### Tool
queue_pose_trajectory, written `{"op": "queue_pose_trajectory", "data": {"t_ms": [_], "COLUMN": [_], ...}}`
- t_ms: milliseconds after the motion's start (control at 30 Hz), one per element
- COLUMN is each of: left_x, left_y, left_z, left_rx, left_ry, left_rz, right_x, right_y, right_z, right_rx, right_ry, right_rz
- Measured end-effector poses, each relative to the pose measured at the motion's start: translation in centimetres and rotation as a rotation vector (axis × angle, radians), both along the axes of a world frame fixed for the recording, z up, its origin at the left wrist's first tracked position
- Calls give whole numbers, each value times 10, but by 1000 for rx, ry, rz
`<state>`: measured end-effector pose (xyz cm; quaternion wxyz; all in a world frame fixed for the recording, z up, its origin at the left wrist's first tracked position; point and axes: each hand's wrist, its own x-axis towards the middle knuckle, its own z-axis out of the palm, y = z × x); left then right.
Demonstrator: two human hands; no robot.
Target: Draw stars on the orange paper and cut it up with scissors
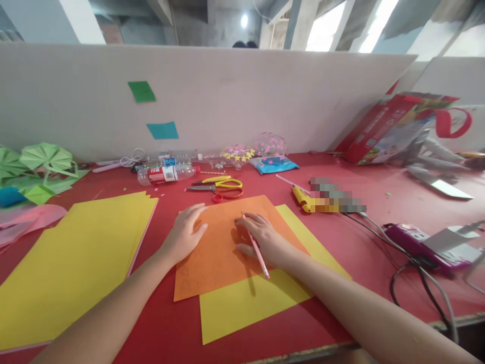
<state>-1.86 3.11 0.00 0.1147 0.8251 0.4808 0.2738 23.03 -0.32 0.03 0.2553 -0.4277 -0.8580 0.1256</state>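
Pressing: left hand [185, 235] lies flat, fingers spread, on the orange sheet [215, 258] at frame centre.
Gripping: right hand [265, 240], fingers clamped on a pink pencil [256, 248], tip touching the same sheet.
Underneath: a yellow sheet [246, 303] on the red surface [364, 253].
Behind: scissors [220, 184], just above the orange sheet.
Left: yellow paper stack [76, 263].

1. A red table [371, 212] seen from above, with a white partition wall [235, 96] behind it.
2. The left hand [184, 234] lies flat on an orange paper sheet [220, 247].
3. The right hand [265, 238] grips a pink pencil [257, 250], tip on the orange sheet.
4. A yellow sheet [246, 303] lies under the orange one.
5. A stack of yellow paper [71, 263] lies to the left.
6. Yellow-handled scissors [217, 184] and a lying plastic bottle [164, 174] are beyond the hands.
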Motion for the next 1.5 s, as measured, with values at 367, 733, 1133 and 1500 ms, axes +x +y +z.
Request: {"op": "queue_pose_trajectory", "data": {"t_ms": [367,733,1133,1500], "left_x": [6,32,14,16], "left_y": [-4,-31,-26,-30], "left_z": [4,7,-2,-7], "left_rx": [-93,-76,-78,-103], "left_ry": [127,309,349,360], "left_rz": [-155,-353,-376,-369], "right_x": [5,11,5,0], "right_y": [2,12,21,24], "right_z": [19,23,15,5], "right_rx": [-91,-534,-602,-682], "right_ry": [162,670,652,785], "right_rz": [-49,-232,-140,-171]}}
